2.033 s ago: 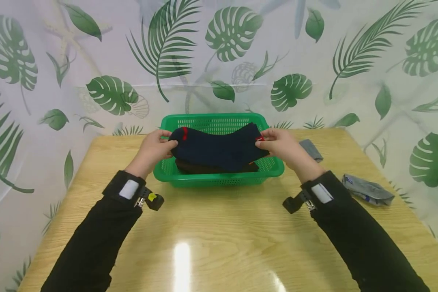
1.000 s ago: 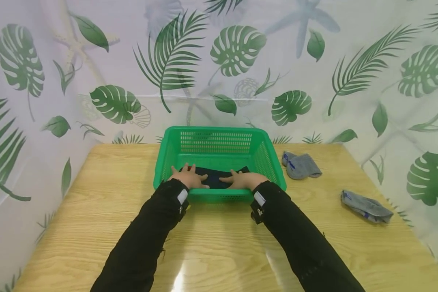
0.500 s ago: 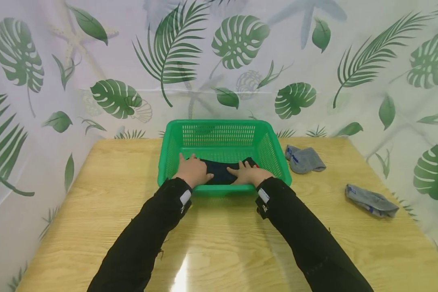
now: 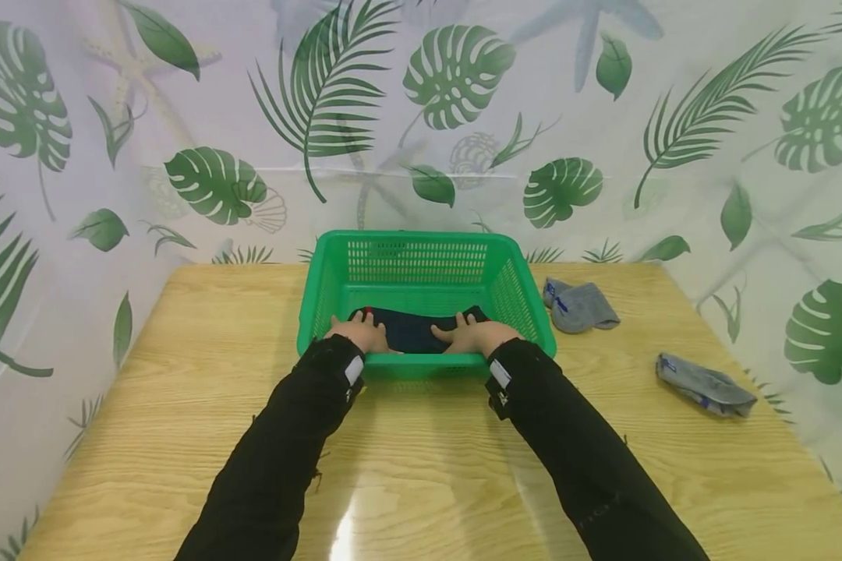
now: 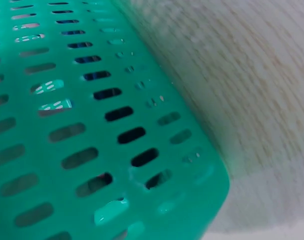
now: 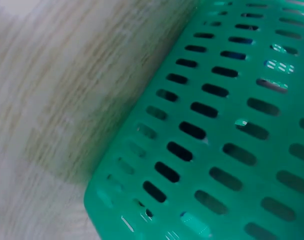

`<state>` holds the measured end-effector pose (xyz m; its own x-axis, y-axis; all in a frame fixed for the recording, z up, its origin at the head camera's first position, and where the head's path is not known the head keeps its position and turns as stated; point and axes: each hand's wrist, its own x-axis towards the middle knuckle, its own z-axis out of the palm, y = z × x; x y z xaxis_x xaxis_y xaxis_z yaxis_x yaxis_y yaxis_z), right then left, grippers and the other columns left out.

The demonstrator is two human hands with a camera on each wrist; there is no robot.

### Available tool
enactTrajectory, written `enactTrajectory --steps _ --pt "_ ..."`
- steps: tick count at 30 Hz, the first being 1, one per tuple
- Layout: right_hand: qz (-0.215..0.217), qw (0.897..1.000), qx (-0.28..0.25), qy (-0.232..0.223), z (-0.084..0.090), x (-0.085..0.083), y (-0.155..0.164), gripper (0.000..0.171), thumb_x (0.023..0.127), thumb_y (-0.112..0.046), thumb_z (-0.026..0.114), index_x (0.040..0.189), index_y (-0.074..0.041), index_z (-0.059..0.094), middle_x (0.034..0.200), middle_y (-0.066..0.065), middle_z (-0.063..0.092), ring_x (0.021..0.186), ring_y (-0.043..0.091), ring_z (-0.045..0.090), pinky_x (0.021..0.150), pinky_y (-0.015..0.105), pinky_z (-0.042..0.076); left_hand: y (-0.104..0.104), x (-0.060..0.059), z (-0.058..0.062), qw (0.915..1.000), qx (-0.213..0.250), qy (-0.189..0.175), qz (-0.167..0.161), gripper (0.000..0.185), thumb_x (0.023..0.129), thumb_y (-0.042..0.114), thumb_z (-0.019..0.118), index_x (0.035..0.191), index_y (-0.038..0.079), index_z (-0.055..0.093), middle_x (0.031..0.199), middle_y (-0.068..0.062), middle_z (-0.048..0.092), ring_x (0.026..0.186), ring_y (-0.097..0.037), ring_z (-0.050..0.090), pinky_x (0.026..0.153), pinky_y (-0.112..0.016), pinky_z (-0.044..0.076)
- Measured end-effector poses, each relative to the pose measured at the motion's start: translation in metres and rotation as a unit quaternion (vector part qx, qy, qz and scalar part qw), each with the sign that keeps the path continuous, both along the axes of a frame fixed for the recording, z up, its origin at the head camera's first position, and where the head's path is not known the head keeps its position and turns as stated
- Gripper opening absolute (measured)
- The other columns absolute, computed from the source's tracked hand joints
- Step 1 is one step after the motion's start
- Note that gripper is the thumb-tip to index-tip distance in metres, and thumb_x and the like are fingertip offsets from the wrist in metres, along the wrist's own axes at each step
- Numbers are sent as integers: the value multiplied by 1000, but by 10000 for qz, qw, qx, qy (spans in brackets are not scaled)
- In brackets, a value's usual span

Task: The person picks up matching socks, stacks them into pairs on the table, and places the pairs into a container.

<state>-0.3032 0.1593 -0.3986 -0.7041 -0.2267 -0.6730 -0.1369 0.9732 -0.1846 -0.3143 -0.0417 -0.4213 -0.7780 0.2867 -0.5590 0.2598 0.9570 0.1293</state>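
In the head view a navy sock (image 4: 412, 331) with a small red patch lies lengthwise in the front part of a green plastic basket (image 4: 421, 365). My left hand (image 4: 362, 333) reaches over the front rim and rests on the sock's left end, fingers spread. On its right part lies my right hand (image 4: 473, 336), fingers extended and thumb pointing inward. What lies beneath the sock is hidden. Both wrist views show mostly the slotted outer wall of the basket, the left wall (image 5: 97, 125) and the right wall (image 6: 217, 125), with dark fabric behind some slots.
Right of the basket, a folded grey sock (image 4: 582, 306) with blue marks lies on the wooden table (image 4: 421, 467). Another grey sock (image 4: 705, 384) lies farther right. A leaf-patterned cloth (image 4: 421, 117) rises behind the table's back edge.
Both hands have lowered the navy sock from above the basket into it, let go of its ends and laid their fingers on it. Lately the left hand has drawn back slightly.
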Motion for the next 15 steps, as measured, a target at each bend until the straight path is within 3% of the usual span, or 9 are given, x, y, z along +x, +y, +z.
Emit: enactTrajectory --steps 1,3,4,7,10,11,13,15 --pt "6 10000 -4 -14 2 0 0 69 101 -41 46 157 -20 12 160 23 -8 146 40 -8 113 63 7 1 7 15 9999 -20 -139 38 78 98 56 44 156 10 19 162 -16 5 149 -33 0 112 -66 2" --pt "23 10000 -47 2 5 2 -1 68 101 -42 44 158 -24 10 160 20 -9 147 38 -9 113 63 5 0 14 29 9998 34 -192 78 72 100 46 44 156 9 18 162 -16 5 148 -33 0 114 -63 3" --pt "47 9999 -153 1 -8 -9 4 72 99 -48 46 157 -29 9 160 20 -11 146 39 -11 112 66 4 0 15 33 9998 51 -179 105 71 101 46 44 156 9 19 162 -16 6 148 -33 0 114 -62 3" --pt "45 9991 -384 159 -33 -35 9 78 92 -61 51 156 -35 14 161 20 -7 146 41 -8 110 69 4 -1 8 32 9997 134 7 190 72 100 50 44 155 9 23 161 -17 9 148 -34 2 113 -64 6" --pt "-64 9928 -937 744 -33 -45 10 78 89 -61 56 154 -27 28 160 20 12 146 42 10 110 65 17 -5 5 34 9953 575 731 279 67 100 50 45 152 8 32 159 -19 19 147 -38 11 111 -65 14" --pt "-184 9869 -1141 1122 -15 -35 7 71 93 -54 57 152 -21 35 158 19 22 144 41 19 110 62 23 -7 5 36 9907 812 1059 266 65 100 48 45 150 8 36 158 -19 23 146 -39 15 111 -65 18" --pt "-570 9617 -1793 1994 15 -15 11 56 98 -40 55 145 -12 45 151 18 38 137 38 36 106 55 35 -12 12 46 9753 1385 1713 181 58 101 42 48 147 7 41 155 -19 30 143 -39 24 111 -60 25" --pt "-1131 9169 -2278 3075 34 -2 27 42 101 -29 51 137 -7 54 141 19 50 127 37 48 99 52 43 -17 26 57 9569 1902 2196 6 53 101 36 50 145 6 45 152 -18 36 141 -37 30 111 -53 29"
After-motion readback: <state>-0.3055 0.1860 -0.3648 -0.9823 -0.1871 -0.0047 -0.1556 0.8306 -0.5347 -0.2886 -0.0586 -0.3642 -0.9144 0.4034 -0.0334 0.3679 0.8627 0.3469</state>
